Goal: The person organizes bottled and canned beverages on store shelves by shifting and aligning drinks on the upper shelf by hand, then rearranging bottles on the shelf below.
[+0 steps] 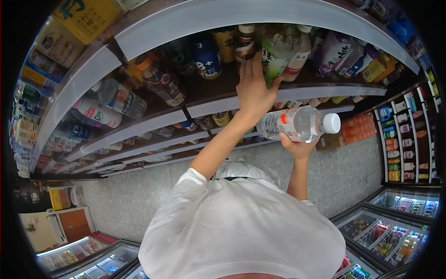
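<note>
Holding a clear, white-capped plastic bottle (pixel 297 122) sideways, off the dark-brown shelf (pixel 206 93), we curl our right hand (pixel 299 147) round it. Our left hand (pixel 256 93), half open, is at a green-labelled plastic bottle (pixel 275 56) on that shelf; grip unclear. Likely shelf-handling step; next move calls for careful finger placement.

Strong fisheye bend, black corners. Freezers (pixel 395 217) glow white; shelf (pixel 204 93) recess dim; far-left bottles (pixel 25 132) smeared, perhaps unreadable.

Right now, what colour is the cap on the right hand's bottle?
The cap is white: head view.
</note>
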`<state>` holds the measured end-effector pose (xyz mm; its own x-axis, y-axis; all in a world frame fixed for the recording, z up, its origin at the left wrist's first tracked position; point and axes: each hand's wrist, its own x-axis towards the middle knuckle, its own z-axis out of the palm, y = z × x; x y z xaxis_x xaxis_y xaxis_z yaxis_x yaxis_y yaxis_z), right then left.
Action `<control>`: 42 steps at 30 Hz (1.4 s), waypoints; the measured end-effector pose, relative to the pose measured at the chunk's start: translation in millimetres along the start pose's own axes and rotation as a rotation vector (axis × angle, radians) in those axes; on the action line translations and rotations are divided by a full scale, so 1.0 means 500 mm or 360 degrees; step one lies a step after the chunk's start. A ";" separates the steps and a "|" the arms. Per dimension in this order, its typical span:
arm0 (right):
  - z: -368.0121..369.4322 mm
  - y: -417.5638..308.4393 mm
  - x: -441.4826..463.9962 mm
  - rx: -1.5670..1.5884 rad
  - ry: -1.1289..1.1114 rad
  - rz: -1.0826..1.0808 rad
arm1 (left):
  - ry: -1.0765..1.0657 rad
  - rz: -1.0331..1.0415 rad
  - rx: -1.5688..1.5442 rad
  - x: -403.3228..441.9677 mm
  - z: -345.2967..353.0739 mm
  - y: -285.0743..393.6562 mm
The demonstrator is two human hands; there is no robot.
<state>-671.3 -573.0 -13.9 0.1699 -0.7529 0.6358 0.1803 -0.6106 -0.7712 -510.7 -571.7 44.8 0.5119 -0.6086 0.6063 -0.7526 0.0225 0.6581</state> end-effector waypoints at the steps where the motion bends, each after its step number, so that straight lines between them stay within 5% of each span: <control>1: 0.001 -0.003 0.000 0.0000 -0.0006 0.0010 | 0.0035 0.0053 0.0068 0.003 0.003 0.000; 15: 0.027 -0.018 -0.001 0.0034 -0.0136 0.0080 | 0.0159 0.0255 0.0212 0.014 0.009 -0.053; 24: 0.040 -0.003 0.000 -0.0015 -0.0250 -0.0021 | 0.0844 0.0716 0.0553 0.092 -0.131 -0.114; 31: 0.069 -0.003 0.010 0.0020 -0.0314 -0.0023 | 0.0499 0.0479 0.0511 0.100 -0.146 -0.141; 42: 0.067 -0.006 0.002 0.0069 -0.0286 -0.0012 | 0.0577 0.0506 0.0333 0.078 -0.172 -0.139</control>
<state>-639.1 -563.7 -9.7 0.3382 -0.6900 0.6399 0.2229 -0.6019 -0.7669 -402.9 -528.6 61.1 0.3272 -0.2830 0.9016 -0.9418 -0.0198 0.3356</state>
